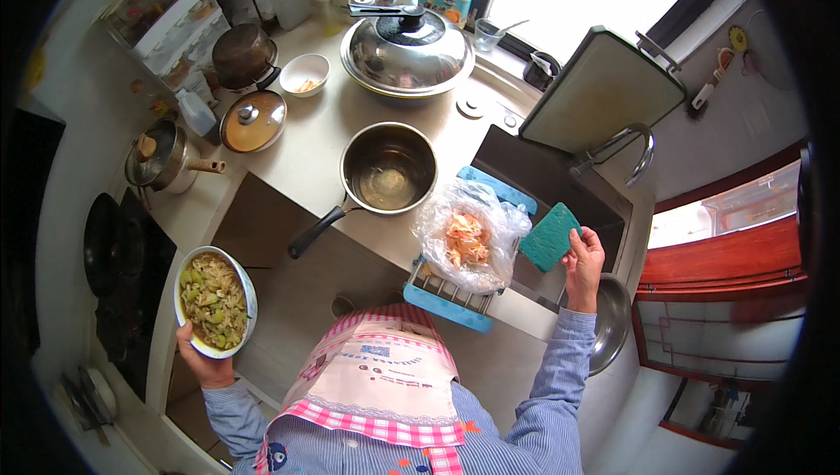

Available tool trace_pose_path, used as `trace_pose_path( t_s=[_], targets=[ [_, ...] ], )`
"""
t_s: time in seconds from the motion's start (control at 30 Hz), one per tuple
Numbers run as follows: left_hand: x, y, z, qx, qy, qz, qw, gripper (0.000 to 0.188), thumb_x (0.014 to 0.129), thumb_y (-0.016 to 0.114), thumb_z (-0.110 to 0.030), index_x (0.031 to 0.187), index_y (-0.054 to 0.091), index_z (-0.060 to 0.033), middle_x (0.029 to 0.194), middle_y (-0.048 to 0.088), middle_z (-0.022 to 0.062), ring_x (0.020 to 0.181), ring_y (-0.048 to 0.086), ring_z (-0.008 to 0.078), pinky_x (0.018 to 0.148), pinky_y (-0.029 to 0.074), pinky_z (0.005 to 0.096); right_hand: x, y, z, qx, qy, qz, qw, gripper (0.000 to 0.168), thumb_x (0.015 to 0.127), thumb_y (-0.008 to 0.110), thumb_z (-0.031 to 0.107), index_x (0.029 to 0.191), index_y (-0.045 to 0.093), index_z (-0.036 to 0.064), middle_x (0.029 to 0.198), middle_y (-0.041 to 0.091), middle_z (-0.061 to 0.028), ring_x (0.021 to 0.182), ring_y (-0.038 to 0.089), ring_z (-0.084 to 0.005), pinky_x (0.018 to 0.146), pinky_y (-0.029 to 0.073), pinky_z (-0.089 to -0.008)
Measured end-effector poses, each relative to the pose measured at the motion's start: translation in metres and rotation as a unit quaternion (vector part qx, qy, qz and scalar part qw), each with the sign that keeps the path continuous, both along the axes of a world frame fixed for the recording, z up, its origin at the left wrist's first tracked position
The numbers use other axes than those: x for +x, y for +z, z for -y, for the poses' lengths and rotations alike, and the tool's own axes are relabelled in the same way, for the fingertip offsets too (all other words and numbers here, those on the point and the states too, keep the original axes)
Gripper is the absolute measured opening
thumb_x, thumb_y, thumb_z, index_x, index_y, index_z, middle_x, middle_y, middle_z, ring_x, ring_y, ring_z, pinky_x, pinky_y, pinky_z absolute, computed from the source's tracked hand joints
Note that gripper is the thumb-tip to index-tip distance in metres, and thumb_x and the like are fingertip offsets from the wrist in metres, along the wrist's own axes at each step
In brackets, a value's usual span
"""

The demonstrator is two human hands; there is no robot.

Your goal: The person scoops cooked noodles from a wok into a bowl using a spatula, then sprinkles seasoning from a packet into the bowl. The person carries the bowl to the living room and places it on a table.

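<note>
At the lower left, my left hand (pixel 204 358) grips the rim and side of a white bowl (pixel 250 308) filled with a cooked dish of noodle-like strands and green vegetable pieces (pixel 213 301). My right hand (pixel 583 264) pinches the corner of a green scouring pad (pixel 550 237) over the sink's near part. Left of the pad, a clear plastic bag (pixel 433 239) lies open with orange-and-white peelings or shells (pixel 467 239) in it, on a blue-ended metal rack (pixel 449 308) across the sink edge. An uncovered saucepan (pixel 388 170) stands on the counter, its black handle over the front edge.
A large lidded pan (pixel 407 55), a small white bowl (pixel 305 75), a bowl under a glass lid (pixel 253 122) and a lidded pot (pixel 164 157) stand on the counter. The sink (pixel 525 163) has a curved faucet (pixel 640 155); a metal basin (pixel 608 324) is at right. A dark cooktop (pixel 134 298) is left.
</note>
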State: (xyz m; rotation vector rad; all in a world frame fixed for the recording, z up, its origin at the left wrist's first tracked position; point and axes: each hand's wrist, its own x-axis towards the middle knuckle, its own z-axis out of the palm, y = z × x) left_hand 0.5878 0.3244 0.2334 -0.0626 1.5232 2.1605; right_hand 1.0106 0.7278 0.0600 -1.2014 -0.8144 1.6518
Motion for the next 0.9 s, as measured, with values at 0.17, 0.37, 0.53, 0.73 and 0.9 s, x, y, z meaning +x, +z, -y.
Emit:
trace_pose_path(
  t_s=[0.17,0.37,0.53,0.73,0.9],
  targets=[
    [0.001,-0.009,0.000,-0.002,0.003,0.002,1.000,0.062,0.086,0.050,-0.034,0.139,0.039,-0.0033,0.136,0.049,0.0139,0.121,0.052,0.0300,0.099,0.046,0.0440,0.017,-0.004,0.012,-0.018,-0.022,0.006,1.000,0.019,0.088,0.068,0.011,0.100,0.055,0.007,0.077,0.062,-0.0002,0.057,0.057,-0.0066,0.044,0.045,-0.0192],
    [0.006,-0.012,-0.011,-0.014,-0.022,-0.003,1.000,0.055,0.087,0.053,-0.034,0.134,0.046,-0.0055,0.128,0.057,0.0098,0.113,0.059,0.0249,0.091,0.052,0.0406,0.034,-0.016,0.048,-0.056,-0.036,0.008,0.998,0.021,0.087,0.069,0.012,0.100,0.053,0.006,0.077,0.063,-0.0021,0.058,0.059,-0.0083,0.044,0.046,-0.0199],
    [0.005,-0.019,-0.014,-0.006,-0.047,0.008,0.999,0.061,0.087,0.050,-0.035,0.138,0.039,-0.0030,0.134,0.051,0.0138,0.119,0.054,0.0290,0.097,0.048,0.0430,0.037,-0.016,0.072,-0.039,-0.030,0.041,0.998,0.020,0.087,0.068,0.009,0.100,0.053,0.005,0.079,0.062,-0.0025,0.060,0.059,-0.0070,0.046,0.049,-0.0198],
    [0.010,-0.020,-0.020,-0.001,-0.061,0.007,0.998,0.055,0.088,0.052,-0.033,0.135,0.045,-0.0051,0.130,0.056,0.0110,0.113,0.059,0.0258,0.092,0.052,0.0403,0.026,0.002,0.087,0.028,0.000,0.066,0.997,0.022,0.084,0.070,0.005,0.099,0.054,0.004,0.082,0.062,-0.0027,0.061,0.058,-0.0066,0.048,0.048,-0.0202],
    [0.011,-0.020,-0.015,0.013,-0.073,0.008,0.997,0.056,0.088,0.052,-0.033,0.136,0.044,-0.0056,0.131,0.055,0.0110,0.115,0.058,0.0267,0.093,0.051,0.0416,0.016,0.028,0.087,0.075,0.001,0.051,0.996,0.021,0.085,0.070,0.007,0.099,0.054,0.006,0.080,0.060,-0.0003,0.061,0.056,-0.0058,0.048,0.048,-0.0206]
  ],
)
